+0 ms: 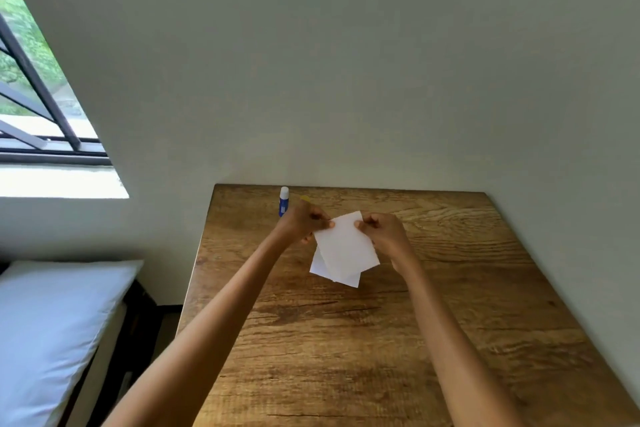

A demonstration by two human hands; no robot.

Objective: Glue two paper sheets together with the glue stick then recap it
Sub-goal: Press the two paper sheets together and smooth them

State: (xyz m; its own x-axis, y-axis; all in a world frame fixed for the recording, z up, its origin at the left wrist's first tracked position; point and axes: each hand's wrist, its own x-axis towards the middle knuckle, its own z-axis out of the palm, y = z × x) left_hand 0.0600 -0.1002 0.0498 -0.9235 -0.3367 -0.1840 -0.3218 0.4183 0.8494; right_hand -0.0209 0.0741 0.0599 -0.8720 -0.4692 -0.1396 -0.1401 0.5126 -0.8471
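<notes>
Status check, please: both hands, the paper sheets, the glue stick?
Left hand and right hand pinch top sheet over lower sheet. Glue stick upright, far left. Nothing obstructing.

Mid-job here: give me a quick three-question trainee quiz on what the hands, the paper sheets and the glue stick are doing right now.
1. True or false: the glue stick stands upright at the wooden table's far edge.
2. Which hands pinch the upper paper sheet? A) left only B) right only C) both
3. Fill in: the lower paper sheet lies ____ the upper one.

Key: 1 true. 2 C, the left hand and right hand grip its far corners. 3 beneath, partly covered and askew.
</notes>
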